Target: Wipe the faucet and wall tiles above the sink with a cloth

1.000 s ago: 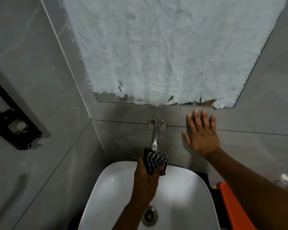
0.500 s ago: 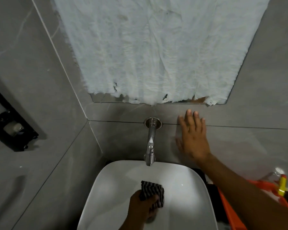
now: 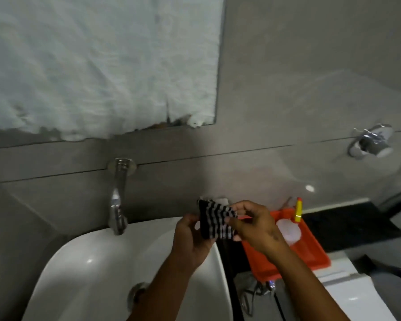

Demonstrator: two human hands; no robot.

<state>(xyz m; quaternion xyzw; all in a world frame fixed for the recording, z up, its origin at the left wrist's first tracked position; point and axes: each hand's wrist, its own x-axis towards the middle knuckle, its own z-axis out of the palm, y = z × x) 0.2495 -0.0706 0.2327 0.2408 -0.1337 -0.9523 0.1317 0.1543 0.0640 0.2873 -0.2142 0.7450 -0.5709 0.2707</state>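
A black-and-white striped cloth is held between both hands above the right rim of the white sink. My left hand grips its lower left edge. My right hand pinches its right side. The chrome faucet juts from the grey wall tiles to the left of the hands, untouched. The sink drain shows beside my left forearm.
A mirror covered with crumpled white paper hangs above the faucet. An orange tray with a clear bottle and a yellow-capped sprayer sits right of the sink. A chrome wall valve is at the far right.
The view has swung right. My right hand left the wall tile and took hold of the cloth. My left hand lifted the cloth out of the basin toward the right rim.
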